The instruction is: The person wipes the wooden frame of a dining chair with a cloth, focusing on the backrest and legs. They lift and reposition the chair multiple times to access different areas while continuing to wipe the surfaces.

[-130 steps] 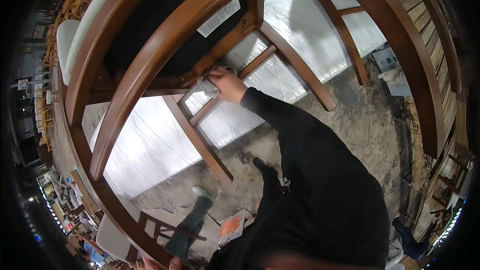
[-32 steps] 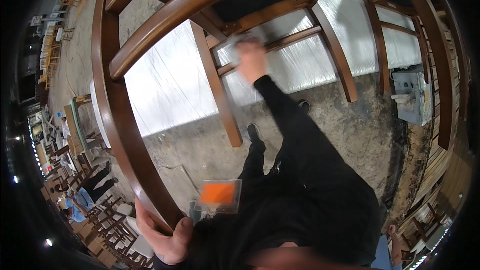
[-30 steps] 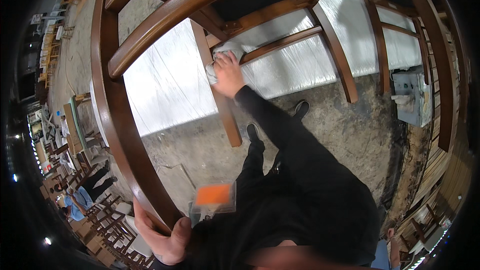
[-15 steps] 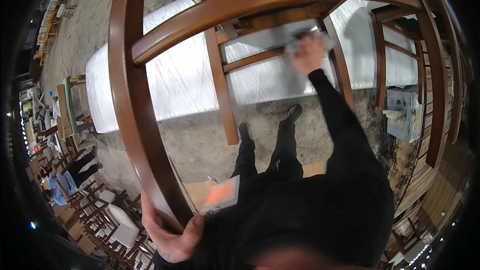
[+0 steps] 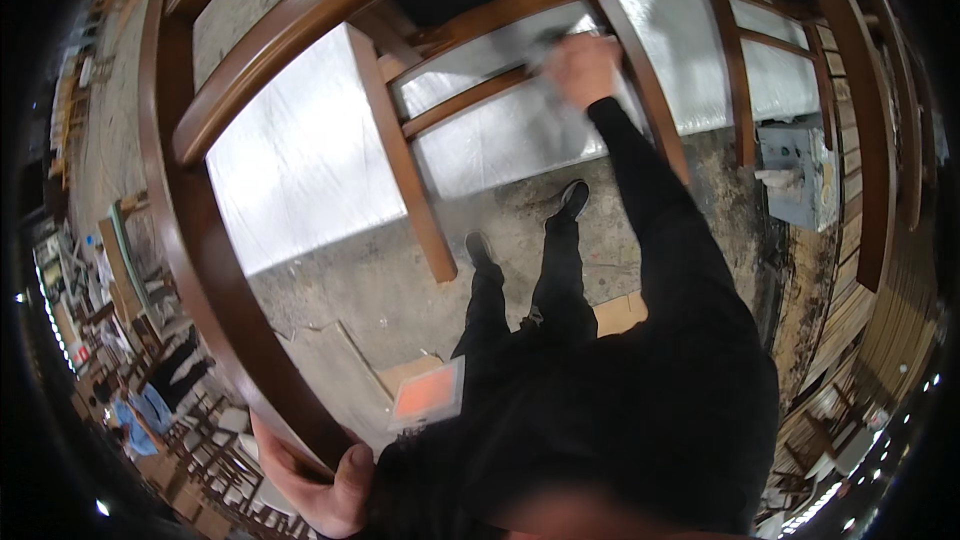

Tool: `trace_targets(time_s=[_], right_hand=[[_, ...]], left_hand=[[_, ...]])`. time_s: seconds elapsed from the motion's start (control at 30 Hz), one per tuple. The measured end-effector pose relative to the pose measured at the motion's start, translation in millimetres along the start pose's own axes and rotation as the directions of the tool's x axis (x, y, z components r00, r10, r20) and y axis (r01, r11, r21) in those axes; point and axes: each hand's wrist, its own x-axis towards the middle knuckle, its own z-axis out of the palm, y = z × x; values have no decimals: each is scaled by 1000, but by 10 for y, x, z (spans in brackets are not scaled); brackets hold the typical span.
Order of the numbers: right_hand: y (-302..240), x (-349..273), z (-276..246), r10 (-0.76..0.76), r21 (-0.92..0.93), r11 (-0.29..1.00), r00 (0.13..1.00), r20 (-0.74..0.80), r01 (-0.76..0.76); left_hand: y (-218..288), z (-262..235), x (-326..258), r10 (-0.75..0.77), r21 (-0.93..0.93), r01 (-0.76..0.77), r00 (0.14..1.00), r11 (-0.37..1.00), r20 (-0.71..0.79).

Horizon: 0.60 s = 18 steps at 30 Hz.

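A brown wooden chair frame [image 5: 205,250] stands tilted before me, its curved rail crossing the upper part of the view. My left hand [image 5: 325,490] is wrapped round the lower end of its left post. Farther off, my right hand [image 5: 583,70] is closed at the right end of a thin crossbar [image 5: 465,105] between two chair legs. A small grey pad-like thing [image 5: 545,45] shows at its fingers, smeared by motion, so its kind is unclear. Whether it touches the crossbar I cannot tell.
Behind the chair lies a long bench wrapped in shiny plastic [image 5: 310,160]. Another brown chair [image 5: 745,80] and a grey box [image 5: 800,180] are at the right. Cardboard [image 5: 620,313] lies by my feet. At far left a person in blue [image 5: 145,415] is near stacked chairs.
The chair frame has shifted left and up in view. My right hand has moved left along the crossbar with the grey thing; my left hand keeps its hold on the post.
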Motion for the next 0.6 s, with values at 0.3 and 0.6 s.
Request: trace_targets(time_s=[0.3, 0.6], right_hand=[[-2260, -526, 180, -311, 634, 710, 944, -108, 307], [-2872, 321, 512, -335, 341, 901, 930, 148, 270]], left_hand=[[7, -23, 44, -3, -12, 4, 997, 1000, 72], [105, -4, 77, -139, -67, 140, 990, 988, 22]])
